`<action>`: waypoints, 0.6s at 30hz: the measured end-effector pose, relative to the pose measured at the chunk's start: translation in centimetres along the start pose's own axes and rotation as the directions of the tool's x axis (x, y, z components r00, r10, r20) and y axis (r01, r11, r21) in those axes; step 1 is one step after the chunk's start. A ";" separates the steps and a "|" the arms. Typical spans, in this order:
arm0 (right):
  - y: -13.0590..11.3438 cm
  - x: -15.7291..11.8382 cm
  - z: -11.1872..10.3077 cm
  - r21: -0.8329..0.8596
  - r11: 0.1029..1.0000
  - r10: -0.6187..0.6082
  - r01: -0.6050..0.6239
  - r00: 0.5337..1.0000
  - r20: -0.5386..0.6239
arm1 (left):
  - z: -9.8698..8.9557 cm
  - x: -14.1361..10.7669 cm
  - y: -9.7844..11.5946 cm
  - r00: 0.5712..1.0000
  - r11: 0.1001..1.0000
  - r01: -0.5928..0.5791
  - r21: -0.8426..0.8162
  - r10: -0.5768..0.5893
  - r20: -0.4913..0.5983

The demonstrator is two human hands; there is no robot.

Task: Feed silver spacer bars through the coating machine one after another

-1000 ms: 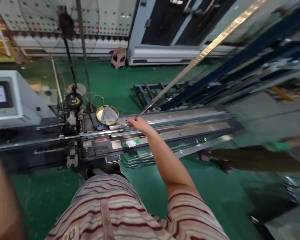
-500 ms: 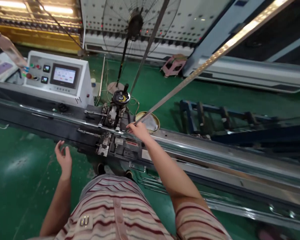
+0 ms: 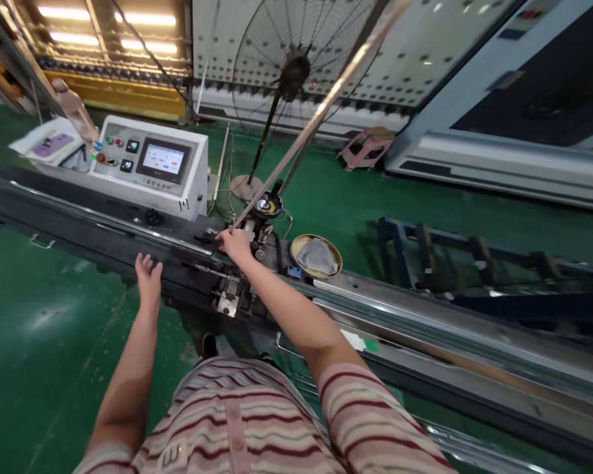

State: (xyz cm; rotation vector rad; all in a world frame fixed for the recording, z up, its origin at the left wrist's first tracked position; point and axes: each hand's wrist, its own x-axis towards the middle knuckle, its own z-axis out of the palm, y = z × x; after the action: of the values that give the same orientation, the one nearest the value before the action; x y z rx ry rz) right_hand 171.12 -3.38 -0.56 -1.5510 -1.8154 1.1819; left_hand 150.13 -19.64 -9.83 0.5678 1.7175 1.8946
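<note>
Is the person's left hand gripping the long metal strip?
No: the left hand is open above the dark machine rail, while the right hand holds the end of the long metal strip.

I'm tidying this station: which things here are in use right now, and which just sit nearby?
In use: right hand gripping the metal strip; left hand open, by the machine bed.
Nearby: bowl with cloth, fan, stool, control panel.
</note>
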 end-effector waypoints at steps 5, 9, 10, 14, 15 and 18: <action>-0.4 -2.7 -5.6 0.311 0.948 0.059 -0.063 0.998 0.021 | 5.3 2.1 2.5 0.951 0.937 0.306 -0.169 -0.291 0.108; 1.9 -6.3 -13.1 0.436 0.898 0.047 -0.055 0.998 0.029 | 11.2 -1.7 4.7 0.911 0.927 0.280 -0.249 -0.174 0.375; 3.0 -7.2 -15.0 0.449 0.892 0.052 -0.056 0.998 0.021 | 13.0 -3.4 5.0 0.895 0.930 0.253 -0.269 -0.119 0.429; 8.7 -11.4 -23.0 0.477 0.877 0.087 -0.064 0.996 -0.028 | 21.0 -12.1 5.4 0.888 0.950 0.112 -0.291 0.036 0.459; 10.2 -12.8 -25.7 0.490 0.872 0.067 -0.017 0.994 -0.085 | 23.0 -14.5 5.3 0.891 0.954 0.069 -0.291 0.072 0.448; 15.0 -18.2 -36.3 0.473 0.819 -0.062 0.326 0.868 -0.492 | 28.9 -21.9 4.7 0.883 0.958 -0.034 -0.285 0.162 0.440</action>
State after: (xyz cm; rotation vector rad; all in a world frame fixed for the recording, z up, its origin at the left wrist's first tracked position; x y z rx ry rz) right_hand 212.87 -9.91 8.75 -1.1403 -1.1565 1.0012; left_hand 184.68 -11.20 -1.23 0.9244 1.1235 1.8321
